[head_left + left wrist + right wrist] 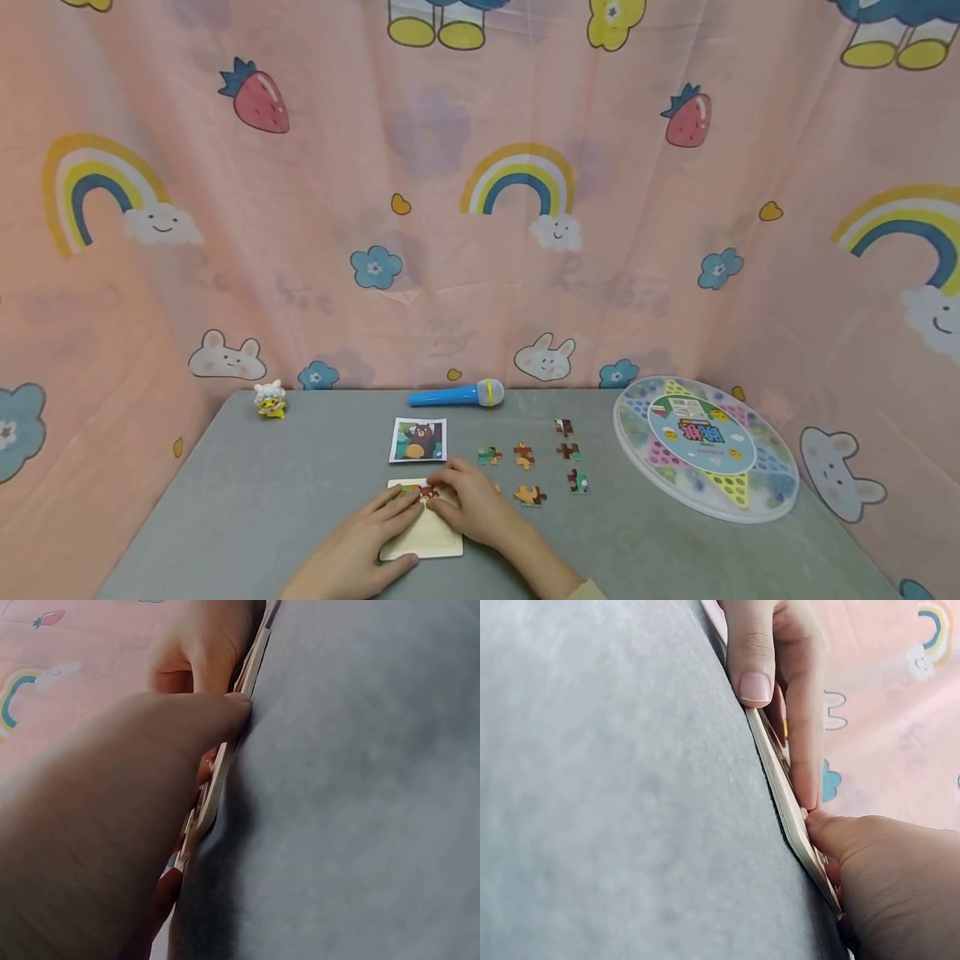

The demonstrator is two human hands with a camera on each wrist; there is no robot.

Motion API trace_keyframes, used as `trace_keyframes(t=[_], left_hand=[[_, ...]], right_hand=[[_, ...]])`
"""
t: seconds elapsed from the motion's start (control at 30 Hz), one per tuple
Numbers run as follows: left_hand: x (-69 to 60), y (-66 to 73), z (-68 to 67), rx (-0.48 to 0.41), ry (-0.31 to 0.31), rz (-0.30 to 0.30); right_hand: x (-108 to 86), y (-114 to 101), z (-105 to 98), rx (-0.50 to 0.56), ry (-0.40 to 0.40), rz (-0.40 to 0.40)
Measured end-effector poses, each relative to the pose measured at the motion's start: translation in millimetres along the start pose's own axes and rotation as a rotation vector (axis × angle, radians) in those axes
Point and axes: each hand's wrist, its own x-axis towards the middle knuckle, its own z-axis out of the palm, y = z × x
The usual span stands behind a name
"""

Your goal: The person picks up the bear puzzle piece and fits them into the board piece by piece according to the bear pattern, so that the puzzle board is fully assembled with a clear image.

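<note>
A cream puzzle board point(423, 537) lies flat on the table, with a few picture pieces along its far edge. My left hand point(367, 533) rests on the board's left side, fingers stretched over the top and thumb at the near edge. In the left wrist view, that thumb point(238, 709) touches the board's rim. At the far right part of the board, my right hand point(476, 504) pinches a brown-red puzzle piece point(427, 492) between thumb and index finger, against the board. The piece is partly covered by fingers.
Several loose pieces point(530, 496) lie right of the board. Behind it is a bear picture card point(418, 440), then a blue toy microphone point(453, 395). A round board-game case point(637, 437) stands at right, a small figurine point(271, 400) at the far left corner. A patterned curtain point(465, 317) hangs behind.
</note>
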Motion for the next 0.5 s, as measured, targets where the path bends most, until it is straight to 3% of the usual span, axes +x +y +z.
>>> trace_keyframes(t=[0.5], left_hand=[[0.1,-2.0,2.5,0.019,0.036,-0.031]], right_hand=[[0.5,-0.4,-0.8,0.013,-0.008,0.001]])
